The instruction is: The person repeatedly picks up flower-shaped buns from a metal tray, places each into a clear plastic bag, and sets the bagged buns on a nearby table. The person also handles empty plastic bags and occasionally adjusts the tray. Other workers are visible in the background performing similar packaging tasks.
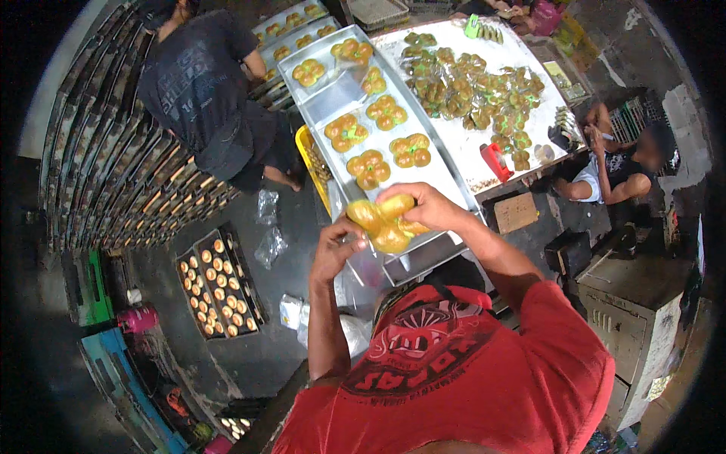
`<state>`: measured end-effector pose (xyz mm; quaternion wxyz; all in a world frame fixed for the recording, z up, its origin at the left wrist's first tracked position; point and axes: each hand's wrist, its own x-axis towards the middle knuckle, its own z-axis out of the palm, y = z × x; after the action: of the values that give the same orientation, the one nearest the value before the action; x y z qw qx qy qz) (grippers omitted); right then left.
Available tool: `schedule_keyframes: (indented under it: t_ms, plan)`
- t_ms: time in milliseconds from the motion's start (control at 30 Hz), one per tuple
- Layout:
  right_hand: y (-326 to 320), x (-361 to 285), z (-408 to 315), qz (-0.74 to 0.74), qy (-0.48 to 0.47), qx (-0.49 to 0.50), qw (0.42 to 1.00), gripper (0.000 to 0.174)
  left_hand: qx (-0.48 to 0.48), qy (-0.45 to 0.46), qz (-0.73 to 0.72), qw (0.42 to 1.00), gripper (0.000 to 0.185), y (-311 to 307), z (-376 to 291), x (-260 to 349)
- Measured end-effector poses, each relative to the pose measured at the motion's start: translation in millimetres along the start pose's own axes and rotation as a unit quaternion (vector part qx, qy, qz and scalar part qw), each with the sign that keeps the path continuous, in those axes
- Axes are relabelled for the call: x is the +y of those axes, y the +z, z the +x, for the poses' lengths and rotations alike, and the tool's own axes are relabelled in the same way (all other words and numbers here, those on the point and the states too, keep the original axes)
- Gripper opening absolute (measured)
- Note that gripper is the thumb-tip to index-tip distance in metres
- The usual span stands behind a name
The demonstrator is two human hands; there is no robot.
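Observation:
My right hand (428, 211) grips a cluster of round golden bread buns (388, 230) from its right side, above the near end of a long metal tray (420, 245). At the cluster's left edge is my left hand (334, 247), its thumb and fingers bent close to the bread. Whether it pinches the bread or thin plastic cannot be made out. Clear plastic (368, 269) shows just below the hands. On the tray lie several more bun clusters with green centres, such as a near one (368, 169) and one to its right (410, 150).
A white table (454, 153) beside the tray bears a heap of bagged buns (471, 85) and a red tape dispenser (497, 163). A co-worker in dark clothes (204, 96) stands left; another person (618, 164) sits right. Trays of small buns (218, 286) rest on the floor near a yellow crate (312, 164).

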<state>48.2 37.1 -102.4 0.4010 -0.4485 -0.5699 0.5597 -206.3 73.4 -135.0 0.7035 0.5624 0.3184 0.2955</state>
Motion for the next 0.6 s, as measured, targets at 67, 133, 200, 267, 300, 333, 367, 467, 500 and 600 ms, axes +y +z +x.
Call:
schedule_keyframes:
  t_ms: [67, 133, 200, 267, 300, 333, 367, 467, 500, 600]
  plan:
    - [-9.0, -3.5, -2.3, -0.019, 0.017, -0.05, 0.998, 0.049, -0.014, 0.022, 0.019, 0.999, 0.017, 9.0, -0.8, -1.1]
    - [-17.1, -4.8, -3.7, -0.052, 0.041, -0.1, 0.993, 0.044, -0.027, 0.007, 0.042, 0.999, 0.018, 18.2, -2.8, -0.3]
    - [-20.0, -6.9, -4.3, -0.093, 0.073, -0.137, 0.984, 0.037, -0.058, 0.043, 0.057, 0.996, 0.019, 27.0, -1.8, 1.0]
    - [-17.2, -11.0, -4.6, -0.13, 0.113, -0.165, 0.971, 0.036, -0.09, 0.027, 0.066, 0.993, 0.018, 34.4, -1.3, 3.8]
    - [-15.3, -13.5, -4.9, -0.156, 0.144, -0.183, 0.96, 0.035, -0.107, 0.03, 0.078, 0.991, 0.018, 37.8, -1.0, 5.4]
    - [-11.8, -15.8, -5.4, -0.198, 0.148, -0.196, 0.949, 0.033, -0.128, 0.058, 0.11, 0.984, 0.016, 41.0, -0.3, 7.0]
    - [-9.8, -17.9, -6.2, -0.195, 0.106, -0.241, 0.945, 0.031, -0.146, 0.024, 0.109, 0.983, 0.015, 43.8, 0.3, 8.6]
    - [-7.7, -19.1, -11.2, -0.211, 0.076, -0.293, 0.929, 0.03, -0.171, 0.03, 0.131, 0.976, 0.013, 51.4, 2.0, 11.4]
    - [-7.4, -17.4, -13.3, -0.188, 0.082, -0.279, 0.938, 0.034, -0.136, 0.037, 0.12, 0.983, 0.013, 52.2, 2.6, 12.3]
    - [-11.9, -8.6, -18.8, -0.045, 0.066, -0.176, 0.981, 0.048, -0.064, 0.067, 0.126, 0.988, 0.012, 46.0, 6.9, 16.7]
